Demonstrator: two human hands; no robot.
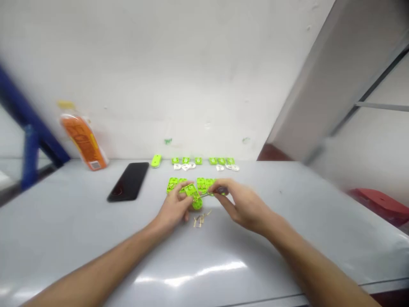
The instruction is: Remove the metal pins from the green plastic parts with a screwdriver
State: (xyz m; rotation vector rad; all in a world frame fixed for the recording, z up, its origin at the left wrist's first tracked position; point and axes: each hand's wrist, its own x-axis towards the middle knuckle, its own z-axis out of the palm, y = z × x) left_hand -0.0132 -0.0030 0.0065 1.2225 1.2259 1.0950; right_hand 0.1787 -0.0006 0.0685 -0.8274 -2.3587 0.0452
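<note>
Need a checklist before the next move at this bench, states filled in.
1. Left hand has a grip on green case: ok.
2. Right hand has a grip on tool, shaft toward the case: ok.
3. Tool seated in the case: cannot tell, too small and blurred.
4. Small parts lined up: not ok, loosely scattered.
5. Phone clear of both hands: ok, off to the left.

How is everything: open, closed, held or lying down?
Green case: open, in left hand
Thin tool: in right hand, tip at green case
Other green pieces: lying in rows
White pieces: lying on table
Small tan pieces: loose on table
Bottle: capped
Phone: lying flat
</note>
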